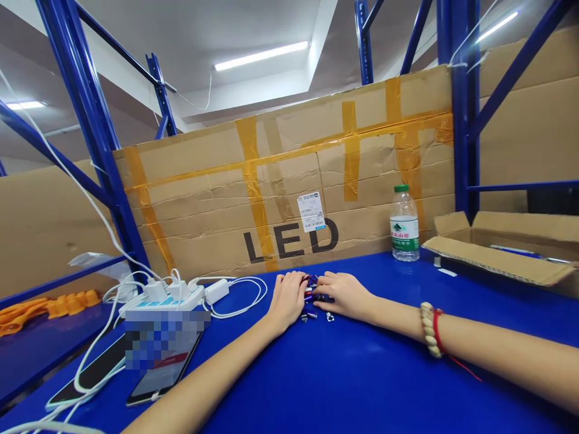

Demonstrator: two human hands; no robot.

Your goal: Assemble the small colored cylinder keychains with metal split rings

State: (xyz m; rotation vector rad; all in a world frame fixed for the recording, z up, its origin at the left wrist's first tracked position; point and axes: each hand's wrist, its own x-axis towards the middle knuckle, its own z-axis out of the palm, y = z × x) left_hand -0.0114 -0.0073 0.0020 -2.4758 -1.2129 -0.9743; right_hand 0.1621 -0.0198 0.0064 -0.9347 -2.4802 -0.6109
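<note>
Near the middle of the blue tabletop lies a pile of small glossy pieces (309, 291), purple, dark, red and white. Their kind is too small to make out. My left hand (288, 299) rests against the pile's left side, its fingers stretched forward and close together. From the right, my right hand (344, 293) reaches over the pile with its fingers loosely spread, touching the pieces. Both hands partly hide the pile. Just in front of it lie a small shiny metal piece (330, 316) and a short purple piece (312, 314).
On the left, a white power strip (190, 298) with chargers and cables stands beside two phones (165, 374). A green-capped water bottle (405, 232) stands at the back right, near an open cardboard box (497, 256). Behind the table rises a large cardboard panel (203, 211) between blue posts.
</note>
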